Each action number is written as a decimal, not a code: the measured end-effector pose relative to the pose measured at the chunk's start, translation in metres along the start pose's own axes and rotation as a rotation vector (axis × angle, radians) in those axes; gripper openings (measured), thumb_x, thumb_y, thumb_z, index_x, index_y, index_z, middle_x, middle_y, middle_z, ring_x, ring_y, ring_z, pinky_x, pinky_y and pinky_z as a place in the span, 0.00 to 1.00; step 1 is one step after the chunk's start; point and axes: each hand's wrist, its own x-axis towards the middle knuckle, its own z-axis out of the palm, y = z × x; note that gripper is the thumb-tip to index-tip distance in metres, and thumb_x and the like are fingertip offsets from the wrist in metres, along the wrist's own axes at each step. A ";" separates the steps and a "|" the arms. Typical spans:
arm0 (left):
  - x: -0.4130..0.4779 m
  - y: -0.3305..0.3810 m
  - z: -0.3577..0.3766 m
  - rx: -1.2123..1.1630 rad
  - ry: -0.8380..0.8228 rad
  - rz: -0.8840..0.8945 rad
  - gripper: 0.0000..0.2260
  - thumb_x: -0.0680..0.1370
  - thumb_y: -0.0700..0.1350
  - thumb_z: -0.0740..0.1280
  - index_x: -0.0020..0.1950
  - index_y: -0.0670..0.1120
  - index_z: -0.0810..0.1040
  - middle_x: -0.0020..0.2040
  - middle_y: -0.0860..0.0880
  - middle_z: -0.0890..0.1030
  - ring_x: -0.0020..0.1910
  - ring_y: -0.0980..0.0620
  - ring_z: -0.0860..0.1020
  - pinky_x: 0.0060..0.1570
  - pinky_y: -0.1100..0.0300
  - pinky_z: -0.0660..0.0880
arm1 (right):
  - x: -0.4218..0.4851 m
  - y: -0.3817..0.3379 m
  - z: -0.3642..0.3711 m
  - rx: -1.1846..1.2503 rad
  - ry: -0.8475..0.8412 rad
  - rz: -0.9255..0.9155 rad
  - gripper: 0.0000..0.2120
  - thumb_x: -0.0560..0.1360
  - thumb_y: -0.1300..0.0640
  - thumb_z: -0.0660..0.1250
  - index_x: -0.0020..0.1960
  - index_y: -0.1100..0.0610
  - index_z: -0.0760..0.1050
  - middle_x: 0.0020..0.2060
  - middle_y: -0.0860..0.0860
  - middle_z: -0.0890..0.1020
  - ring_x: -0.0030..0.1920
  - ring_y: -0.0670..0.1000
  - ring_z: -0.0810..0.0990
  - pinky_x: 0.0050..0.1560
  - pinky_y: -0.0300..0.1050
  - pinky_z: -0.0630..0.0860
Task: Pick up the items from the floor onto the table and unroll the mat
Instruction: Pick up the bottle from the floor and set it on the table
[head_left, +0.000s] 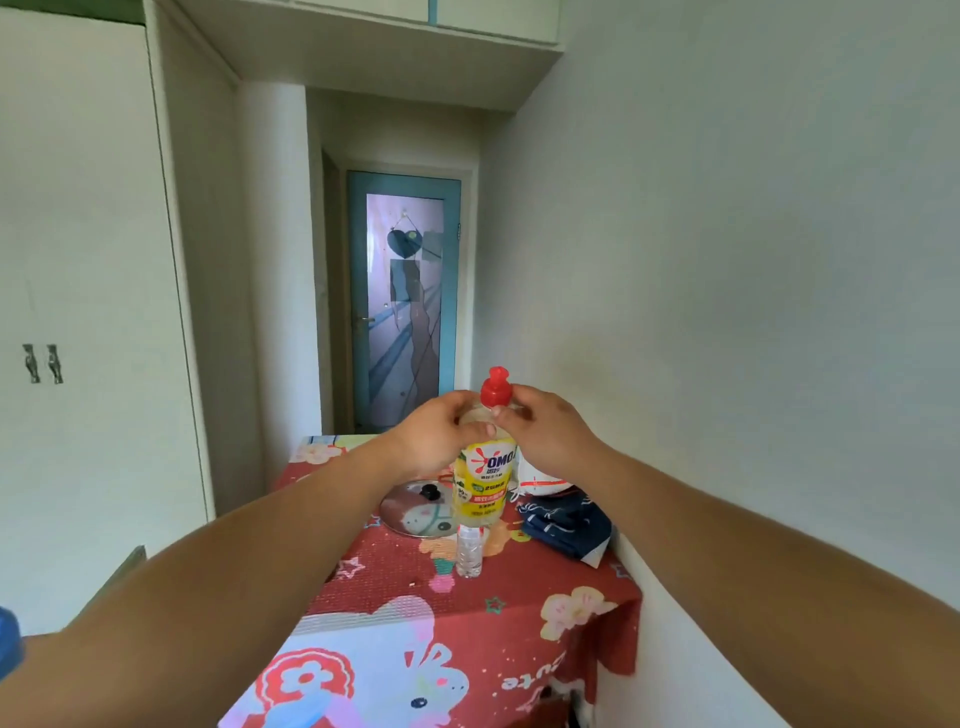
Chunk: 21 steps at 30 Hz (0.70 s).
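A yellow detergent bottle (484, 483) with a red pump cap stands upright above the table (545, 639), which is covered in a red cartoon-print cloth. My left hand (441, 436) wraps the bottle's neck from the left. My right hand (545, 436) pinches the neck just under the red cap from the right. Whether the bottle's base touches the table is hidden behind a small clear water bottle (469, 551) standing in front of it. No rolled mat is in view.
A metal pot lid (415, 512) with a black knob lies left of the bottle. A folded dark blue cloth (569, 522) and a white container (540, 480) sit by the right wall. White wardrobe doors stand on the left, a blue-framed door behind.
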 end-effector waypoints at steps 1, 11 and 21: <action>0.012 -0.003 0.002 -0.011 -0.004 -0.004 0.14 0.77 0.43 0.67 0.62 0.45 0.72 0.56 0.48 0.80 0.50 0.55 0.79 0.46 0.66 0.74 | 0.009 0.007 -0.001 -0.005 0.003 0.007 0.16 0.78 0.48 0.60 0.64 0.50 0.73 0.54 0.51 0.80 0.50 0.50 0.75 0.48 0.43 0.68; 0.114 -0.043 0.036 -0.016 0.047 -0.072 0.15 0.76 0.45 0.67 0.63 0.47 0.72 0.53 0.51 0.78 0.49 0.55 0.78 0.43 0.67 0.73 | 0.089 0.097 -0.001 0.033 -0.034 0.009 0.15 0.78 0.47 0.61 0.62 0.49 0.75 0.51 0.51 0.81 0.50 0.52 0.78 0.49 0.46 0.73; 0.226 -0.133 0.112 -0.065 0.066 -0.243 0.15 0.77 0.43 0.65 0.64 0.46 0.72 0.59 0.49 0.78 0.55 0.51 0.78 0.49 0.62 0.74 | 0.156 0.247 0.028 0.134 -0.146 0.100 0.14 0.78 0.49 0.62 0.61 0.49 0.75 0.51 0.51 0.81 0.50 0.50 0.78 0.42 0.39 0.71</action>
